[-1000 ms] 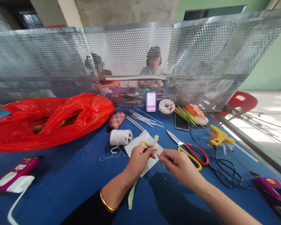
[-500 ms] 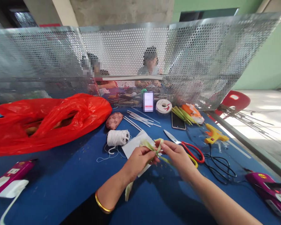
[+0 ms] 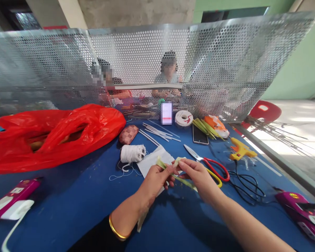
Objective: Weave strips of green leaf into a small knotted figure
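Note:
My left hand point(image 3: 159, 178) pinches a pale green leaf strip point(image 3: 184, 181) between thumb and fingers; a band with a gold bracelet circles that wrist. Facing it, my right hand point(image 3: 196, 171) is closed on a folded part of the same strip, its thumb and forefinger pressed together. One end of the strip trails to the lower right, and a pale tail hangs below my left wrist. Under the hands lies a white sheet point(image 3: 149, 161). Scissors point(image 3: 210, 162) with red and yellow handles rest just right of my right hand. A spool of white thread point(image 3: 132, 154) sits left of the sheet.
A red plastic bag point(image 3: 99, 120) fills the left side. Behind are white sticks point(image 3: 157, 131), a ribbon roll point(image 3: 183, 118), a phone point(image 3: 200, 135) and green strips point(image 3: 204, 126). Right stand a yellow glue gun point(image 3: 242, 149) and its cable. A perforated metal screen point(image 3: 136, 45) separates two people opposite.
The fold at my right fingertips has been drawn lower and flatter. The strip's free end now reaches farther to the lower right, and my hands have shifted slightly.

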### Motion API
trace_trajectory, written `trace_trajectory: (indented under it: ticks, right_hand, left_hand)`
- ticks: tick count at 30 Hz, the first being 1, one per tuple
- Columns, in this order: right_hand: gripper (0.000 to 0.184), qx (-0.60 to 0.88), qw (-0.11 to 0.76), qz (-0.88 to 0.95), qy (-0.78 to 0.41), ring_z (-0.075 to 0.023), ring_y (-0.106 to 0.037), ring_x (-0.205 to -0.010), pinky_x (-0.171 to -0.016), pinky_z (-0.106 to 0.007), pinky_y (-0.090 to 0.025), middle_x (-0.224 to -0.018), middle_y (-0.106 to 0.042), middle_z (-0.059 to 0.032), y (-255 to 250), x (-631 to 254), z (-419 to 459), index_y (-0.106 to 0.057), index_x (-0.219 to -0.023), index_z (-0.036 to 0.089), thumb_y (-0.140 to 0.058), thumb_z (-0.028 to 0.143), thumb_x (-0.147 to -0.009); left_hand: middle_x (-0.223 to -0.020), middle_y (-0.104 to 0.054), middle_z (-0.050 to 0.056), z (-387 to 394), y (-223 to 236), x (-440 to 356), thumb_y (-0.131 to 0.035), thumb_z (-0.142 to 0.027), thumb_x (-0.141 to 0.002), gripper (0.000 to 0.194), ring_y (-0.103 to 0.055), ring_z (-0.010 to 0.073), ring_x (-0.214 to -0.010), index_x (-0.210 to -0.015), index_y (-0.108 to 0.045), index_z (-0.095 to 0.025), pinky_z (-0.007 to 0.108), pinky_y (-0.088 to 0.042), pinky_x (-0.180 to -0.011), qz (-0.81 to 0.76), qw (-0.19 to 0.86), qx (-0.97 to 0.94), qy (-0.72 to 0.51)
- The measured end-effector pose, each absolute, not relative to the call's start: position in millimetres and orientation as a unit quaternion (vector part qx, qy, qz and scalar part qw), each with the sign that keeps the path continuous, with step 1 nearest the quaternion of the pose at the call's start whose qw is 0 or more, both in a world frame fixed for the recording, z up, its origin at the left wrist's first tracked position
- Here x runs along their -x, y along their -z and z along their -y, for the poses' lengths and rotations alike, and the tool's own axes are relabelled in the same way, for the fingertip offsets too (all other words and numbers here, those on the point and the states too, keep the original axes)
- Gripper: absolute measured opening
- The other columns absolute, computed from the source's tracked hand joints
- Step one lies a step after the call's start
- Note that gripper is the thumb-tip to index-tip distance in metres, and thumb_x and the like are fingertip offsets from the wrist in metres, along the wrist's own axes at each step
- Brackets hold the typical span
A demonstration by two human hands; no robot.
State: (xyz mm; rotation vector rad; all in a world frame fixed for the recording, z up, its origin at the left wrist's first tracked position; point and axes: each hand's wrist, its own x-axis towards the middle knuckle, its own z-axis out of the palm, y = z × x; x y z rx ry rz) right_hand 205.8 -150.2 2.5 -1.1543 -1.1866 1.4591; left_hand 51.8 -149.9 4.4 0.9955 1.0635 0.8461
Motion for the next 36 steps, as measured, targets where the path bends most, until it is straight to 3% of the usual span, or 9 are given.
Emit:
trace_trajectory:
  ticks: [8,15,20,22,26,28,31,34,36]
  right_hand:
    - [0.035,0.497,0.350,0.666,-0.433,-0.0194,-0.061,-0.081,-0.072,-0.029,-0.045,-0.090,-0.070,-0.0042,-5.6,-222.0,146.6,-0.067,-0.104,0.018,-0.054,0.046,-0.088]
    - [0.028,0.517,0.382,0.631,-0.436,-0.0128,-0.056,-0.055,-0.053,-0.024,-0.041,-0.066,-0.062,0.0005,-4.5,-219.0,148.6,-0.068,-0.083,0.018,-0.057,0.043,-0.087]
    - [0.029,0.501,0.373,0.651,-0.432,-0.0157,-0.059,-0.060,-0.057,-0.026,-0.046,-0.065,-0.062,-0.0005,-2.6,-216.0,152.2,-0.068,-0.082,0.018,-0.054,0.042,-0.089]
    - [0.028,0.512,0.380,0.688,-0.346,-0.0187,-0.062,-0.068,-0.062,-0.029,-0.049,-0.073,-0.066,-0.0033,-4.2,-216.8,153.6,-0.068,-0.088,0.018,-0.053,0.041,-0.090]
    - [0.031,0.493,0.462,0.727,-0.126,-0.0299,-0.057,-0.114,-0.095,-0.044,-0.045,-0.116,-0.066,-0.0117,-12.0,-223.3,151.6,-0.066,-0.110,0.019,-0.059,0.038,-0.086]
    - [0.027,0.452,0.420,0.762,-0.197,-0.0273,-0.062,-0.106,-0.094,-0.042,-0.046,-0.107,-0.071,-0.0087,-14.1,-225.1,149.5,-0.068,-0.107,0.020,-0.058,0.037,-0.087]
    - [0.027,0.458,0.359,0.716,-0.385,-0.0163,-0.064,-0.060,-0.062,-0.029,-0.051,-0.069,-0.069,-0.0014,-12.0,-222.2,148.9,-0.071,-0.091,0.019,-0.053,0.039,-0.090]
    - [0.030,0.499,0.422,0.599,-0.462,-0.0122,-0.058,-0.049,-0.051,-0.024,-0.045,-0.060,-0.064,0.0002,-8.0,-215.2,150.9,-0.071,-0.081,0.017,-0.058,0.044,-0.086]
    - [0.032,0.511,0.477,0.526,-0.486,-0.0122,-0.059,-0.050,-0.051,-0.024,-0.046,-0.064,-0.067,-0.0016,-7.1,-210.6,152.4,-0.071,-0.080,0.016,-0.064,0.047,-0.081]
  left_hand:
    - [-0.073,-0.070,0.006,141.0,-9.6,-39.3,-0.072,-0.041,-0.076,0.034,-0.063,0.0113,-0.066,-0.090,-0.073,-0.010,0.021,-0.044,-0.063,-0.447,0.732,-0.339,-0.385]
    - [-0.081,-0.073,0.009,143.1,-12.8,-40.6,-0.060,-0.049,-0.085,0.039,-0.066,0.0139,-0.065,-0.102,-0.064,-0.013,0.024,-0.047,-0.064,-0.444,0.715,-0.357,-0.405]
    - [-0.073,-0.071,0.004,144.2,-12.5,-43.9,-0.073,-0.032,-0.073,0.026,-0.063,0.0114,-0.060,-0.090,-0.066,-0.013,0.023,-0.046,-0.064,-0.454,0.664,-0.401,-0.438]
    - [-0.069,-0.068,0.002,144.2,-13.1,-44.2,-0.071,-0.030,-0.073,0.019,-0.057,0.0088,-0.055,-0.080,-0.067,-0.013,0.022,-0.045,-0.060,-0.459,0.638,-0.433,-0.441]
    - [-0.061,-0.061,0.000,143.7,-18.3,-41.0,-0.067,-0.032,-0.075,0.021,-0.046,0.0065,-0.048,-0.066,-0.065,-0.013,0.022,-0.039,-0.052,-0.440,0.627,-0.535,-0.357]
    - [-0.060,-0.060,0.000,143.5,-21.2,-39.1,-0.065,-0.033,-0.075,0.020,-0.047,0.0080,-0.048,-0.070,-0.065,-0.014,0.023,-0.039,-0.052,-0.422,0.627,-0.572,-0.319]
    - [-0.063,-0.063,0.000,146.5,-22.8,-38.3,-0.067,-0.034,-0.075,0.019,-0.055,0.0128,-0.056,-0.084,-0.062,-0.017,0.025,-0.043,-0.057,-0.472,0.529,-0.606,-0.362]
    - [-0.066,-0.062,0.000,156.1,-19.9,-39.6,-0.069,-0.034,-0.076,0.019,-0.056,0.0146,-0.066,-0.073,-0.057,-0.020,0.027,-0.042,-0.067,-0.547,0.270,-0.619,-0.494]
    - [-0.054,-0.051,-0.001,162.9,-15.6,-41.3,-0.058,-0.040,-0.085,0.037,-0.048,0.0124,-0.056,-0.056,-0.049,-0.020,0.026,-0.038,-0.061,-0.540,0.203,-0.632,-0.518]
